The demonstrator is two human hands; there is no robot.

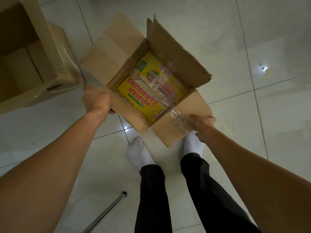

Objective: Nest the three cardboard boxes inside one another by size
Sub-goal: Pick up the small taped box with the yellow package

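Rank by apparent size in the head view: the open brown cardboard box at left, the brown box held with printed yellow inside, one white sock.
1. Open brown cardboard box at left, though cropped.
2. Held brown box.
3. White sock.

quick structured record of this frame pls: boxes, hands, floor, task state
held box: open cardboard box, flaps up, yellow printed panels inside, held above the floor
left hand: gripping the near-left flap edge
right hand: gripping the near-right flap
large box: open, on the floor at upper left, partly out of frame
third box: cannot tell; the printed panels may be a box already nested
floor: pale glossy tiles
other: metal bar lying at bottom centre
task state: held box not yet in the large box
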